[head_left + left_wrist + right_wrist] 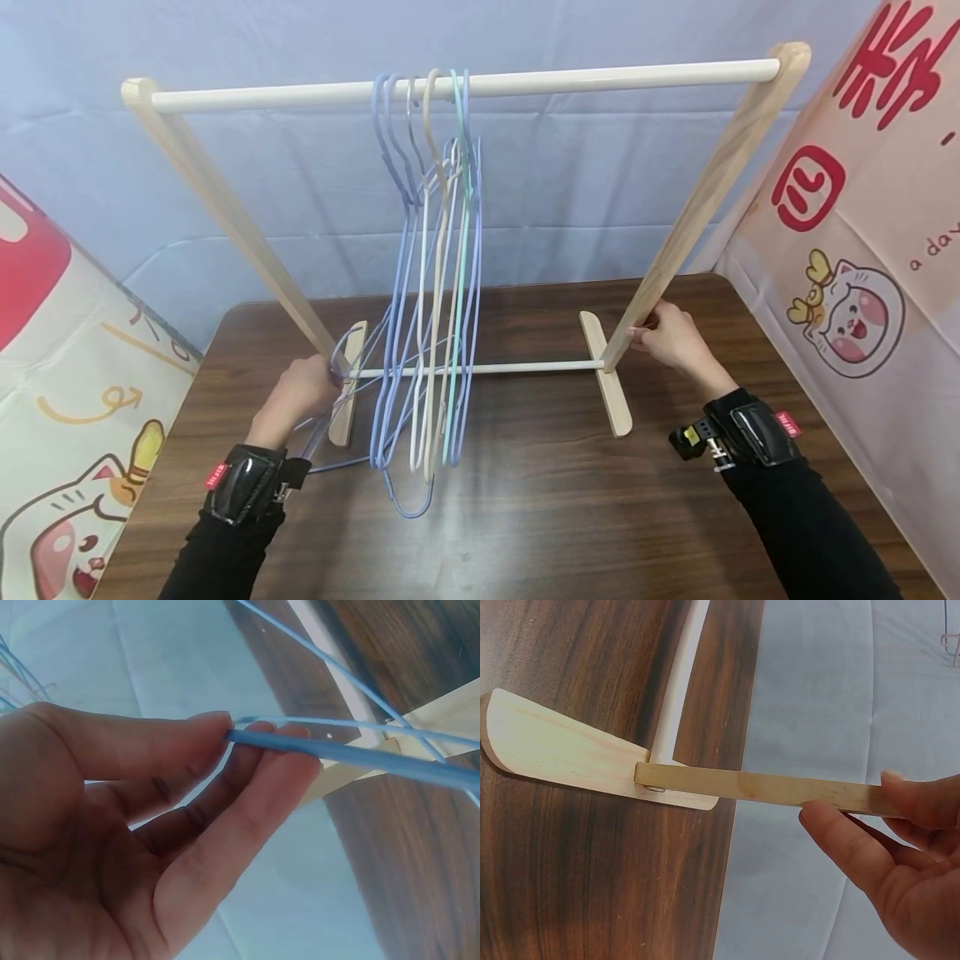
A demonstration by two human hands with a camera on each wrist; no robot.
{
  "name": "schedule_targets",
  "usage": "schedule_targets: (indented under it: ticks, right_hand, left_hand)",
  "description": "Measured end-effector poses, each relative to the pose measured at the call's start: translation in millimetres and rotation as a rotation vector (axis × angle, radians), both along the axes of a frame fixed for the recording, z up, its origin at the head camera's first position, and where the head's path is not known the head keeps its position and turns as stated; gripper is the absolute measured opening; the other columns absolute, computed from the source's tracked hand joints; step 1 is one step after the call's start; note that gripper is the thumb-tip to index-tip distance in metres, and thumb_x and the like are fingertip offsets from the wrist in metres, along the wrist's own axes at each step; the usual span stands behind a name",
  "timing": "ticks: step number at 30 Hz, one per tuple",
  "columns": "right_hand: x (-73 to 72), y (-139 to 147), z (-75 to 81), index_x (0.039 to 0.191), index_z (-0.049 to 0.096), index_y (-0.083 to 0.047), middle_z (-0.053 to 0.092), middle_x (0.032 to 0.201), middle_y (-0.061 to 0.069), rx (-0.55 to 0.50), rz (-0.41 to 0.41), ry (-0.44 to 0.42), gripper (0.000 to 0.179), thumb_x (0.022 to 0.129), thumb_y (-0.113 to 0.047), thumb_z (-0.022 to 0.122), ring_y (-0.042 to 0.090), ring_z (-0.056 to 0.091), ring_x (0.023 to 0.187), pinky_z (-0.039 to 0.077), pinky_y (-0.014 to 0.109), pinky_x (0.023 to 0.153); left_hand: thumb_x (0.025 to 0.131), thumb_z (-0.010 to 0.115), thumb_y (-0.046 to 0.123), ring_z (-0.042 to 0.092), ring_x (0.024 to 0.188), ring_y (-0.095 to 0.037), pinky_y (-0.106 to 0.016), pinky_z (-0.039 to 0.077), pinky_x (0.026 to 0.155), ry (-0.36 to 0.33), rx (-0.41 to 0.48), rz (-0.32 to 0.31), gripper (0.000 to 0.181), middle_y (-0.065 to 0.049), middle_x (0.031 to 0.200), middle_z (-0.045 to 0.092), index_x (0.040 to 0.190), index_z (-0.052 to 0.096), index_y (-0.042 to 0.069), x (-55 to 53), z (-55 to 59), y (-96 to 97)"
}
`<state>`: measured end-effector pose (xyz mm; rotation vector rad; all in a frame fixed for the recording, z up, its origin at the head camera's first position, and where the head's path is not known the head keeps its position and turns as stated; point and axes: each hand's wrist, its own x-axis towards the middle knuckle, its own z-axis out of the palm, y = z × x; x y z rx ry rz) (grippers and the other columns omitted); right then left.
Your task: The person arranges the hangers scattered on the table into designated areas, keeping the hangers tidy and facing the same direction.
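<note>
My left hand (303, 392) is low by the foot of the left post, pinching a thin blue clothes hanger (375, 761) between thumb and fingertips. Its wire slants across the rack's left foot in the left wrist view. My right hand (671, 337) grips the right wooden post (780, 789) of the clothes rack near its base, thumb on one side and fingers on the other. From the rack's white top bar (600, 81) hang several hangers in blue, white, beige and mint (458, 250), bunched left of the middle.
The rack's wooden feet (615, 404) stand on a dark brown table (525, 500), joined by a white lower bar (532, 367). A pale blue cloth (300, 183) hangs behind. Printed cartoon sheets (862, 250) flank both sides.
</note>
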<state>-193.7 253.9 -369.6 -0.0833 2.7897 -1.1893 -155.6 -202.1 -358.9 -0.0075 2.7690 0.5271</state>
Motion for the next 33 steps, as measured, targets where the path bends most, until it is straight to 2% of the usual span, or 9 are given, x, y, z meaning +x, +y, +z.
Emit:
schedule_targets:
  ticks: [5,9,18,33]
  right_hand:
    - [-0.9,1.4,-2.1,0.113,0.044,0.017,0.053,0.1,0.036,-0.006,-0.001,0.004,0.031,0.09,-0.001,0.054,0.041,0.061,0.088,0.052,0.035,0.068]
    - [-0.6,0.7,-2.4,0.111,0.046,0.016,0.054,0.098,0.035,-0.008,-0.011,0.011,0.029,0.089,-0.001,0.055,0.039,0.062,0.085,0.053,0.033,0.065]
    - [-1.5,1.4,-1.8,0.114,0.044,0.017,0.053,0.1,0.036,0.007,0.005,-0.004,0.032,0.09,-0.004,0.054,0.039,0.062,0.088,0.052,0.033,0.067]
    - [-0.4,0.1,0.3,0.113,0.044,0.017,0.052,0.101,0.036,-0.001,0.002,-0.009,0.032,0.09,-0.002,0.054,0.041,0.061,0.09,0.052,0.033,0.069]
  left_hand:
    - [0.075,0.048,0.002,0.053,0.057,-0.022,-0.031,0.043,0.049,0.023,0.001,-0.029,0.012,-0.007,0.063,0.055,0.074,0.059,0.003,-1.2,1.4,-2.4]
    - [0.075,0.046,0.001,0.055,0.053,-0.018,-0.03,0.045,0.05,0.005,0.016,-0.04,0.016,-0.005,0.06,0.057,0.075,0.062,0.002,-3.1,1.6,-3.8]
    - [0.076,0.05,0.003,0.058,0.056,-0.019,-0.033,0.046,0.055,-0.011,0.033,-0.037,0.024,-0.006,0.064,0.06,0.092,0.064,-0.006,-3.0,6.4,-4.1]
    - [0.073,0.048,0.0,0.056,0.053,-0.017,-0.028,0.046,0.051,0.007,0.095,-0.018,0.017,-0.005,0.058,0.058,0.08,0.064,-0.002,-2.3,16.1,-4.6]
